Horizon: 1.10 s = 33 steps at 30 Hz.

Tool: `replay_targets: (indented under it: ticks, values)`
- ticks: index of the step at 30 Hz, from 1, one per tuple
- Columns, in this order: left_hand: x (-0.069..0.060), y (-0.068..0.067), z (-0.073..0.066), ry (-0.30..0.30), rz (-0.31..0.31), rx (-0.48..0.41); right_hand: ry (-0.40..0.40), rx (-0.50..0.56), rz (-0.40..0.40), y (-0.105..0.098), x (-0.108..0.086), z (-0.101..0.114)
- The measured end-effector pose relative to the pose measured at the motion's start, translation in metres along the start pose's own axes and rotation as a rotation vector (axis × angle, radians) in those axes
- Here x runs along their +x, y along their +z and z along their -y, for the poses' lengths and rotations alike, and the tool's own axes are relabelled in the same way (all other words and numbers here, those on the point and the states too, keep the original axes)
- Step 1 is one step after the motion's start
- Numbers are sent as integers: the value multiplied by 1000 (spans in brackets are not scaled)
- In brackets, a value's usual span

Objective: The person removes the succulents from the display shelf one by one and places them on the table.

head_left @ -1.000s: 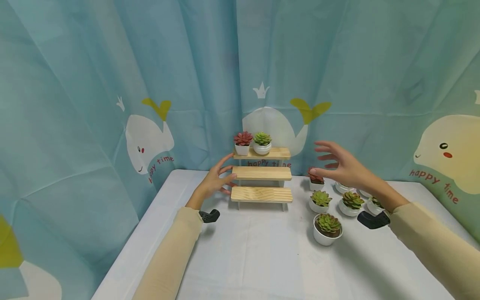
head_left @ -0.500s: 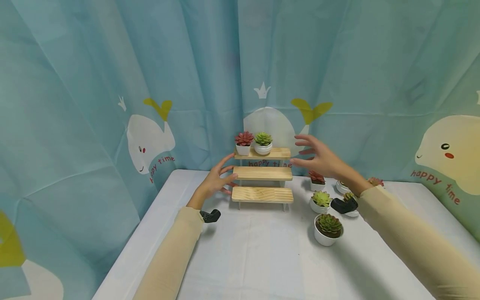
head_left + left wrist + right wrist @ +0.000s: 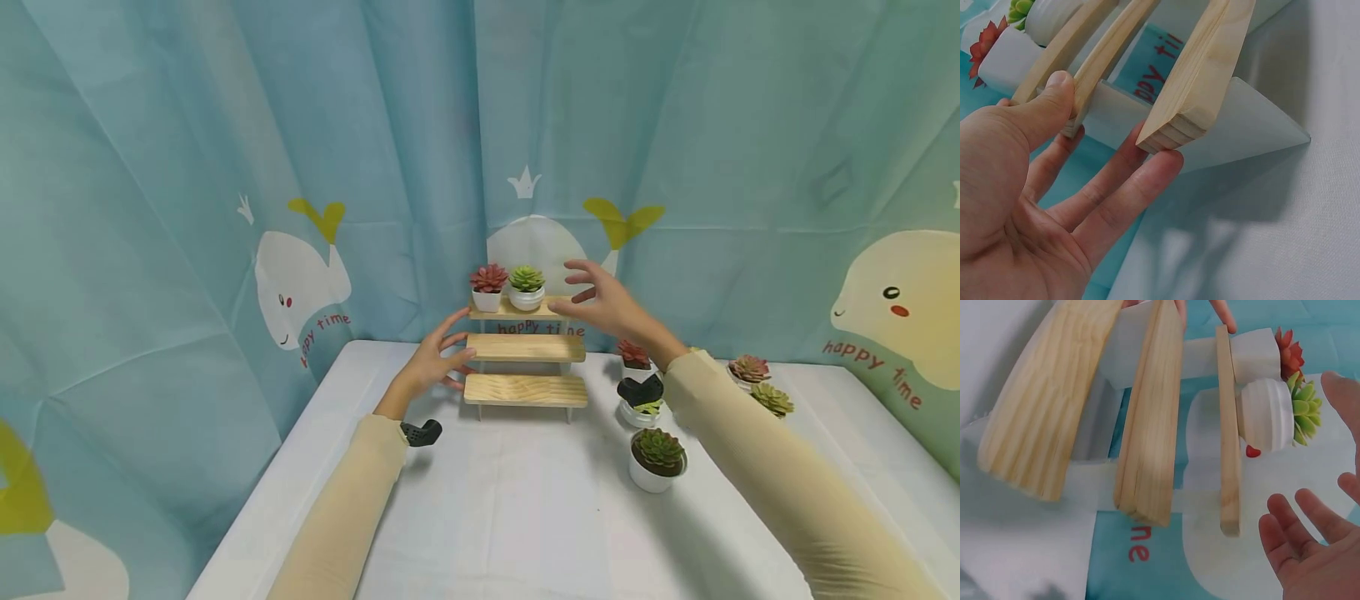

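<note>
A three-tier wooden plant stand [image 3: 527, 347] stands on the white-covered table. On its top shelf are a red succulent in a square white pot [image 3: 487, 300] and a green succulent in a round white pot [image 3: 527, 297]. My left hand [image 3: 432, 360] holds the stand's left end. In the left wrist view its thumb [image 3: 1057, 87] lies on the middle shelf, a finger is behind it, and other fingertips touch the lowest shelf's end. My right hand [image 3: 606, 302] hovers around the top shelf's right end, fingers spread, right of the green succulent, holding nothing.
On the right stand several potted succulents: a dark green one in front [image 3: 657, 460], a red one [image 3: 633, 353] and a pink one [image 3: 748, 368]. My right sleeve hides some of them. A blue whale-print curtain [image 3: 420, 125] hangs behind the table.
My right hand has moved left from above the potted succulents to the stand's top right end, still holding nothing. The left hand stays on the stand's left end.
</note>
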<state>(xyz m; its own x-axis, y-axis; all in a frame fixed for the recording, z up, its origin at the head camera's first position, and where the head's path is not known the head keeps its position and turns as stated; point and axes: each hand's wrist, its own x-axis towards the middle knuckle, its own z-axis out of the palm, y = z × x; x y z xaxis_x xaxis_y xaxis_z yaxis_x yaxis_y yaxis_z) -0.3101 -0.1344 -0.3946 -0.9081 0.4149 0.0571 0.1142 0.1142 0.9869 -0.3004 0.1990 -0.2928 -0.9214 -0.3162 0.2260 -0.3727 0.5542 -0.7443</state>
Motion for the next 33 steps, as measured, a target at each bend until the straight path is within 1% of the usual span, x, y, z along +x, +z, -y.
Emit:
replay_targets:
  ticks: [4, 11, 18, 22, 28, 33]
  values:
    - [0, 0, 0, 0, -10, 9, -9, 11, -16, 9, 9, 2]
    - [1, -1, 2, 5, 1, -14, 26, 28, -28, 20, 21, 0]
    - [0, 1, 1, 16, 10, -8, 58, 39, -23, 28, 28, -2]
    - [0, 1, 1, 15, 21, -9, 71, 23, -7, 33, 31, -1]
    - [0, 0, 0, 7, 8, -7, 93, 7, 5, 38, 35, 3]
    - [0, 0, -1, 3, 2, -7, 106, -14, 6, 41, 40, 2]
